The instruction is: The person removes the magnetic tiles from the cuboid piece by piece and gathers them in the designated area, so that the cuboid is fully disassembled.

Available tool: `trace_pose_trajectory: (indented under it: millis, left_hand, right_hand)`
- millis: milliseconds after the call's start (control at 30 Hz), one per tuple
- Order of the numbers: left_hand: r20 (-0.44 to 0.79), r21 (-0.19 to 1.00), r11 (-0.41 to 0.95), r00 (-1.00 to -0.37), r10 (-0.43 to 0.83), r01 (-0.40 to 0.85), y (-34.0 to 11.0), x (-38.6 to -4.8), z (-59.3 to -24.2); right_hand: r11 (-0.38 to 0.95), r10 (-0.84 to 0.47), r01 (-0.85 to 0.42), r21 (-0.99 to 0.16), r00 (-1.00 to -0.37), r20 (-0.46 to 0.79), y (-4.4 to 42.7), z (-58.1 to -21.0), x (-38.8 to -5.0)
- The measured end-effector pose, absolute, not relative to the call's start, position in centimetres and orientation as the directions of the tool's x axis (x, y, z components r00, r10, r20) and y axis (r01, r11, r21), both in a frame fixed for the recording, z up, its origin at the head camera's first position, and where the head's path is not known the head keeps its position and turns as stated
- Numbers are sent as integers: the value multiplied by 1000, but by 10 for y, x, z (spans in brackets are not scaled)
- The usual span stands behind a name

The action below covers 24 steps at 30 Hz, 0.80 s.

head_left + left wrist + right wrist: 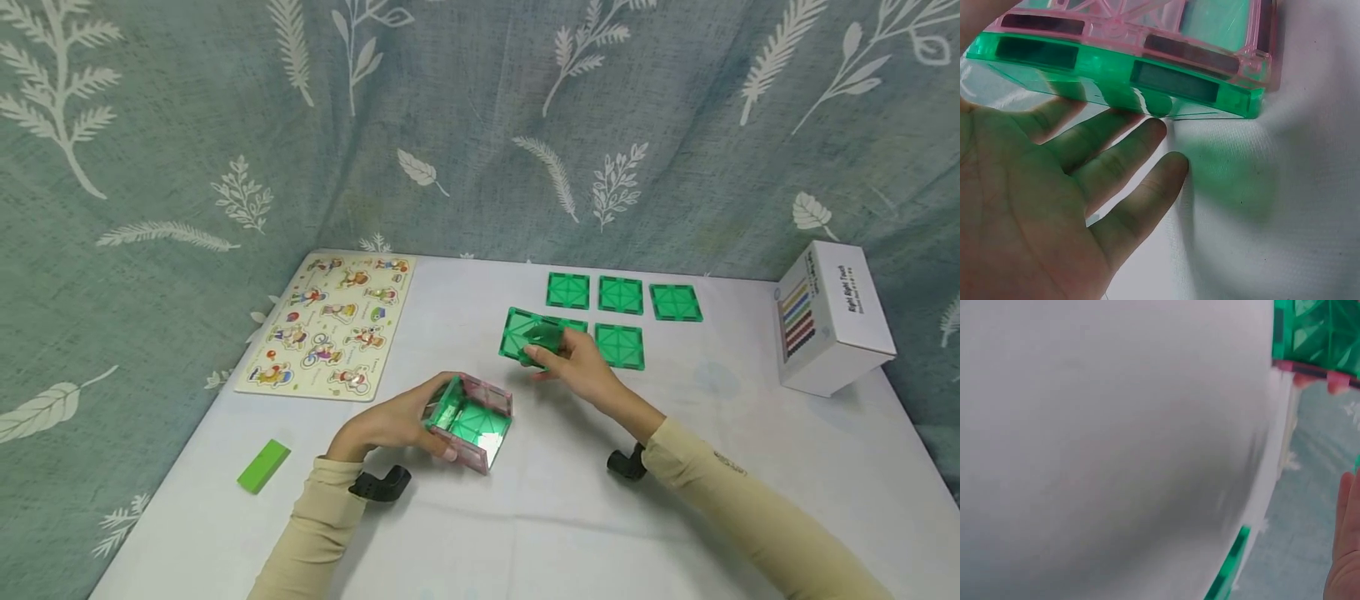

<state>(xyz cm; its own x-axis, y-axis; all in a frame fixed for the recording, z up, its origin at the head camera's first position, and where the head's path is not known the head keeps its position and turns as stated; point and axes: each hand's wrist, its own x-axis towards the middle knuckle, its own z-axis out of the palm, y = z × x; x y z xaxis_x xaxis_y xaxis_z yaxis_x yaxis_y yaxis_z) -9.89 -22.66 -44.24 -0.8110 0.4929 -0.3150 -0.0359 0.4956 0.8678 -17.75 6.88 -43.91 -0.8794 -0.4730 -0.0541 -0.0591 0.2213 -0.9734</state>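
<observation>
A small open box of magnetic tiles [480,422], with a green base, a green wall on the left and pink walls, sits in front of my left hand [401,421]. That hand holds it by the green wall and the near pink wall, thumb at the near side; in the left wrist view its fingers [1125,162] lie against the green tile. My right hand [581,367] pinches a green square magnetic tile [546,336], tilted above other green tiles. In the right wrist view only part of the right hand [1346,550] shows.
Several flat green tiles [620,295] lie in two rows at the back. A wooden picture puzzle board [326,325] lies at the back left, with a light green block [263,466] nearer. A white box [834,317] stands at the right. A leaf-patterned curtain [480,125] hangs behind.
</observation>
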Motion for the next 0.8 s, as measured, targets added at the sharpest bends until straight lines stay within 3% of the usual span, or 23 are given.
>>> trace_pose_trajectory:
  millis: [100, 333, 800]
  left_hand:
    - [-310, 869, 495, -807, 502, -25, -227, -99, -442]
    - [-313, 849, 528, -799, 513, 7, -228, -98, -440]
    - [-398, 809, 581, -809, 431, -88, -230, -94, -435]
  right_hand:
    - [261, -420, -35, -965, -904, -81, 81, -441, -180]
    - [188, -340, 29, -982, -936, -93, 108, -445, -191]
    - [230, -122, 84, -970, -986, -114, 160, -451, -202]
